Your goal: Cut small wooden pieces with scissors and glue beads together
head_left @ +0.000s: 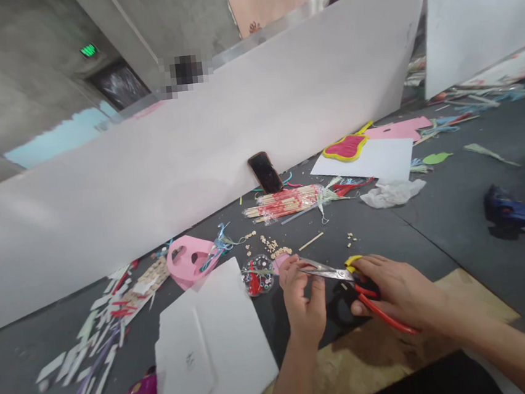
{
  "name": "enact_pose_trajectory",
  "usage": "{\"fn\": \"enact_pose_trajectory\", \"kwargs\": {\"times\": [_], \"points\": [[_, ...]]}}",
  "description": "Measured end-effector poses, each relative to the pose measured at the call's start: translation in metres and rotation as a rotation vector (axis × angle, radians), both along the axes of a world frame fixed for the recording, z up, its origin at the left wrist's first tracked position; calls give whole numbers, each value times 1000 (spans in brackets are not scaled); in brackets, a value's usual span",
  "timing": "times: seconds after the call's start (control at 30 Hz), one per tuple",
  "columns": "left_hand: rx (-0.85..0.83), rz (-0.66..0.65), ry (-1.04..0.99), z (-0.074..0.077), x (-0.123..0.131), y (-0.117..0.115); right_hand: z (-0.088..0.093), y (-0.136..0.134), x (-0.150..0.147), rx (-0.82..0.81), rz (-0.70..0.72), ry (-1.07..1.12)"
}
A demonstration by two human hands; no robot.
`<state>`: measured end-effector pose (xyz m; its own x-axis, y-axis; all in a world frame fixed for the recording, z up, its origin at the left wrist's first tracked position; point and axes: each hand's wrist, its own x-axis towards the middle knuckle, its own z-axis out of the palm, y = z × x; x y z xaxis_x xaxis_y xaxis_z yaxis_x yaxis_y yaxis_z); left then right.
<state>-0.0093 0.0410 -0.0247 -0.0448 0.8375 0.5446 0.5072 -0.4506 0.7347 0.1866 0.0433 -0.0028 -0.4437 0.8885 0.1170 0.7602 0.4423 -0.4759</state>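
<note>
The left hand (305, 309) and the right hand (394, 286) were bare, as were the slender forearms (499, 336) behind them. Below the right hand showed what looked like a plain black garment (424, 387), its cut indistinct.

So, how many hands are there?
2: the left hand, at the blade end of the scissors, and the right hand, holding them. More may be hidden behind the white board.

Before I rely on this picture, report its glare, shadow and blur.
Head view: glare brightens the white panel at upper right. Head view: shadow darkens the brown sheet below the right hand. Head view: the blue tool at the right looks soft, and pixelation masks a person behind the long divider.
</note>
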Motion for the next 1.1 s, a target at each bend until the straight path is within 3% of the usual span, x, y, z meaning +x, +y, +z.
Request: {"fn": "enact_pose_trajectory", "kwargs": {"times": [0.23, 0.47, 0.63, 1.1], "points": [[-47, -5, -28, 0, 2, -1, -2, 1, 1, -1, -11, -20], [-192, -36, -287, -2, 1, 0, 5, 0, 2, -35, 45, -15], [-152, 17, -208, 2, -3, 3, 1, -1, 3, -39, -17, 14], [-119, -47, -104, 3, 3, -1, 7, -3, 0, -126, -29, -39]]}}
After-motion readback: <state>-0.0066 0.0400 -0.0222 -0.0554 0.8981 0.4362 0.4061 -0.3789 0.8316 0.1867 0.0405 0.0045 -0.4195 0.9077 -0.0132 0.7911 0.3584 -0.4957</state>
